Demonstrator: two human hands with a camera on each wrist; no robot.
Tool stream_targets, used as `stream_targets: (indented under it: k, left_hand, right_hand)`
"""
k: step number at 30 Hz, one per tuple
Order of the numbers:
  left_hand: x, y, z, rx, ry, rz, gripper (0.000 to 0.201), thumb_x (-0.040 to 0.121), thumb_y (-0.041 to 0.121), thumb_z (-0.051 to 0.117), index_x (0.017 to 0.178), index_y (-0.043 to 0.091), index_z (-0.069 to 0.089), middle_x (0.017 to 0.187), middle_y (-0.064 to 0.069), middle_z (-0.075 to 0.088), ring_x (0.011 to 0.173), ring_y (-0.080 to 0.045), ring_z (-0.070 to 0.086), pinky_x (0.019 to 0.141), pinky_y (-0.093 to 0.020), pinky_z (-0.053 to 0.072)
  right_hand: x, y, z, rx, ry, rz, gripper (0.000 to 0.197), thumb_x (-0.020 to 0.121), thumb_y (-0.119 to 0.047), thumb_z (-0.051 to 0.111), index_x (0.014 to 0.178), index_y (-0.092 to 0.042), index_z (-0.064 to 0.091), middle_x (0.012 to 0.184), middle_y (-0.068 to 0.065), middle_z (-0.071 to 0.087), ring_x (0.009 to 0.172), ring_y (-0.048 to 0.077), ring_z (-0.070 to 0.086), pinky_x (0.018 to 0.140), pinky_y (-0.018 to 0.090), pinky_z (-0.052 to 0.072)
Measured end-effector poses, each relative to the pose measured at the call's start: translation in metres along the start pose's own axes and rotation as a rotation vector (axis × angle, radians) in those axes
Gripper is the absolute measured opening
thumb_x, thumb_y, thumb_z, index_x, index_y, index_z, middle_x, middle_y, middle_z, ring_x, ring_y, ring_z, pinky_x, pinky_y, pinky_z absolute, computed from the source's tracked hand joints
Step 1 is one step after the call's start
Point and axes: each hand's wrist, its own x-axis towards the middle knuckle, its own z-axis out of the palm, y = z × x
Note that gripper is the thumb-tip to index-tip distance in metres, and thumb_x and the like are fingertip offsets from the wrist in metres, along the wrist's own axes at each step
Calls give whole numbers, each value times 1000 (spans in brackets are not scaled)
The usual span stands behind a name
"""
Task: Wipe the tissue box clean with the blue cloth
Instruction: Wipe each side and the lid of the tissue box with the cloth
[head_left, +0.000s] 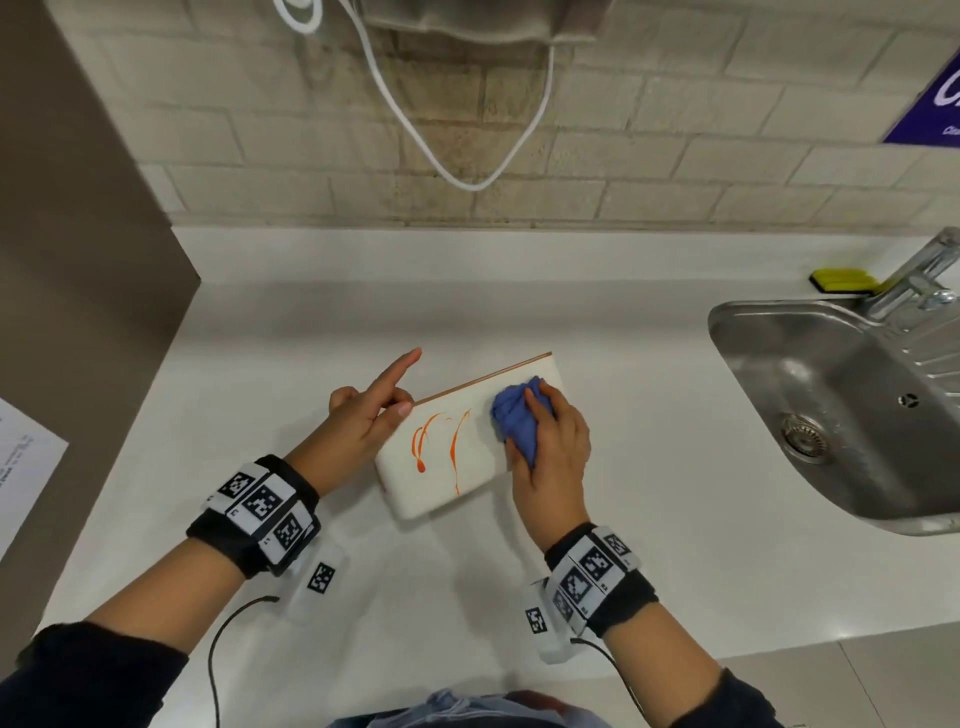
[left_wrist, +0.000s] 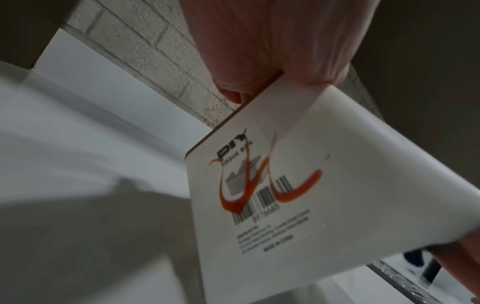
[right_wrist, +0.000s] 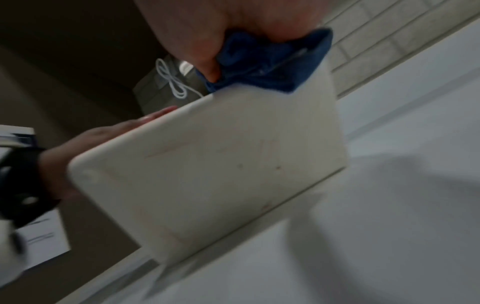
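Tissue box (head_left: 457, 441), white and streaked with orange sauce (head_left: 421, 447), lies on the white counter (head_left: 291, 322). Right hand (head_left: 550, 457) clutches the bunched blue cloth (head_left: 517, 415) against its top. Left hand (head_left: 363, 415) pinches its left end, forefinger straight. Farther right sits the steel sink (head_left: 841, 405).

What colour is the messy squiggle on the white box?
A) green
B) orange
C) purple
B: orange streaks run across the top face of the tissue box, beside the blue cloth in the right hand.
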Motion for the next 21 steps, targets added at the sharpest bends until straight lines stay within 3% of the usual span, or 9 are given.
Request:
stream_targets:
  k: [3, 6, 8, 10, 12, 14, 16, 19, 21]
  left_hand:
    - [2, 0, 2, 40, 11, 26, 45, 96, 42, 28, 122, 70, 4, 104, 5, 59, 94, 7, 32, 93, -28, 21]
    - [3, -6, 3, 36, 40, 23, 46, 88, 47, 24, 122, 71, 2, 103, -1, 60, 93, -16, 33, 90, -14, 24]
    - [4, -10, 6, -16, 46, 12, 49, 83, 51, 23, 118, 78, 2, 105, -3, 60, 93, -22, 33, 90, -14, 26]
    - [2, -10, 6, -74, 51, -7, 47, 83, 55, 24, 116, 80, 3, 108, -4, 59, 96, -19, 34, 93, -17, 25]
    - [4, -12, 6, -45, 58, 4, 45, 93, 49, 25, 122, 74, 1, 109, -1, 60, 93, -12, 34, 92, -15, 24]
    - [5, -13, 5, -5, 52, 12, 46, 95, 47, 25, 127, 67, -2, 108, 1, 61, 96, -16, 37, 92, -14, 22]
    - [7, -16, 4, 38, 28, 44, 48, 88, 56, 20, 128, 68, -3, 104, 2, 61, 103, -22, 44, 95, -13, 18]
    - [8, -19, 3, 45, 10, 63, 48, 85, 58, 18, 127, 70, -4, 101, 4, 61, 106, -25, 48, 100, -19, 16]
    - [6, -16, 3, 31, 12, 63, 48, 86, 58, 19, 126, 71, -3, 102, 3, 60, 107, -25, 47, 101, -21, 15]
  right_hand:
    - [-1, -28, 18, 102, -69, -28, 48, 84, -17, 51, 132, -15, 44, 137, 8, 45, 123, 13, 33, 107, 6, 11]
    - [0, -59, 27, 258, -97, -99, 43, 80, -18, 43, 123, -19, 45, 130, -5, 47, 120, 11, 37, 106, 11, 19]
    - [-4, -67, 30, 267, -187, -174, 40, 78, -16, 46, 118, -20, 50, 128, -4, 51, 117, 15, 43, 105, 18, 25]
    - [-9, -63, 30, 155, -282, -273, 43, 79, -17, 50, 121, -19, 54, 134, 4, 50, 118, 21, 44, 105, 29, 28]
    - [-12, -51, 27, 42, -347, -405, 40, 81, -19, 53, 121, -20, 56, 136, 9, 49, 115, 24, 44, 101, 34, 29]
    - [-12, -38, 21, -13, -403, -529, 36, 82, -17, 58, 117, -22, 58, 135, 8, 50, 111, 26, 46, 95, 39, 35]
    - [-11, -23, 13, -46, -441, -620, 33, 82, -17, 64, 113, -25, 59, 135, 4, 50, 110, 29, 48, 90, 43, 41]
    - [-5, 5, -6, -69, -417, -650, 27, 81, -17, 64, 106, -27, 58, 131, -3, 47, 109, 28, 48, 90, 41, 42]
    - [4, 19, -21, -60, -311, -581, 25, 79, -12, 56, 100, -26, 57, 125, -4, 51, 103, 26, 51, 92, 38, 39]
